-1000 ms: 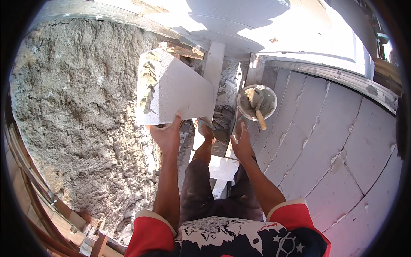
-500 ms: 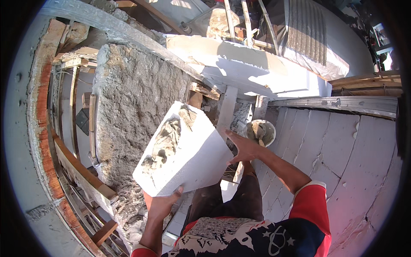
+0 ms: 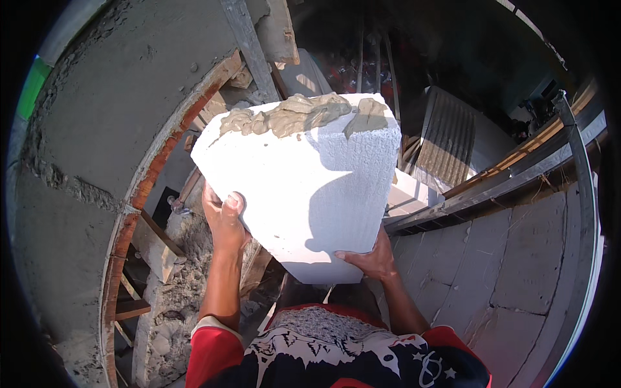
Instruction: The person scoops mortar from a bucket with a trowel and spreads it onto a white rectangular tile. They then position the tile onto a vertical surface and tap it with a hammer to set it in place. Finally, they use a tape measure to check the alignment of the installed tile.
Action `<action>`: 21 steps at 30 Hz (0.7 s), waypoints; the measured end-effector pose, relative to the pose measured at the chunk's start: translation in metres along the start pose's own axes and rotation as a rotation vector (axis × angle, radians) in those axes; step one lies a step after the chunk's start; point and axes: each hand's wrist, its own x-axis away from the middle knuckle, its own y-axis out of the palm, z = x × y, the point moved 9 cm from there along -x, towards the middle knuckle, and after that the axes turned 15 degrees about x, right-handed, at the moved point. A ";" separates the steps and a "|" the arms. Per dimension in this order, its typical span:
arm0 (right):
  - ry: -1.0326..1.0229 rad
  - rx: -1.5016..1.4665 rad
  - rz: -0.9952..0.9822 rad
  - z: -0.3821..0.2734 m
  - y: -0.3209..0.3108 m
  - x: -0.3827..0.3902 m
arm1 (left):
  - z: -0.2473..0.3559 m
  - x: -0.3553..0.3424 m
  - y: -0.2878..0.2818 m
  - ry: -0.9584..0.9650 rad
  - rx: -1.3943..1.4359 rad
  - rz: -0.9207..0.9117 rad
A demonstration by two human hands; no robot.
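Note:
A large white lightweight concrete block (image 3: 284, 187) is held up in front of me between both hands. Wet grey mortar (image 3: 291, 118) lies in thick lumps along its upper far edge. My left hand (image 3: 224, 216) grips the block's left side, its thumb pressed on the near face. On the lower right, my right hand (image 3: 374, 257) clasps the block with the thumb across the near face; its other fingers are hidden behind the block. The block's sunlit near face carries a shadow on its right half.
At left, a curved wooden form edge (image 3: 132, 213) borders a grey plastered surface (image 3: 71, 200). Rough broken concrete (image 3: 174, 310) lies below my left arm. A white block wall (image 3: 491, 265) rises at right, beside a metal rail (image 3: 585, 226). Corrugated sheet (image 3: 446, 139) lies beyond.
The block has been raised and tipped, so its mortared side now faces up and away. My right hand, open beside it before, now grips it. The view has shifted upward and left.

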 end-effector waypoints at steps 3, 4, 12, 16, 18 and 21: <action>-0.069 0.125 0.120 -0.048 -0.033 -0.012 | -0.009 -0.017 0.001 0.100 0.014 -0.010; -0.116 0.175 0.152 -0.063 -0.045 -0.015 | -0.013 -0.018 -0.005 0.122 0.027 -0.004; -0.234 0.658 0.042 -0.112 -0.081 -0.053 | -0.056 0.018 -0.053 0.056 0.254 0.150; -0.249 0.766 0.032 -0.142 -0.099 -0.086 | -0.066 -0.010 -0.053 0.050 0.344 0.185; -0.225 0.813 0.043 -0.158 -0.116 -0.105 | -0.083 -0.028 -0.038 0.046 0.337 0.166; -0.078 0.973 0.073 -0.156 -0.137 -0.138 | -0.102 -0.053 -0.010 -0.008 0.340 0.045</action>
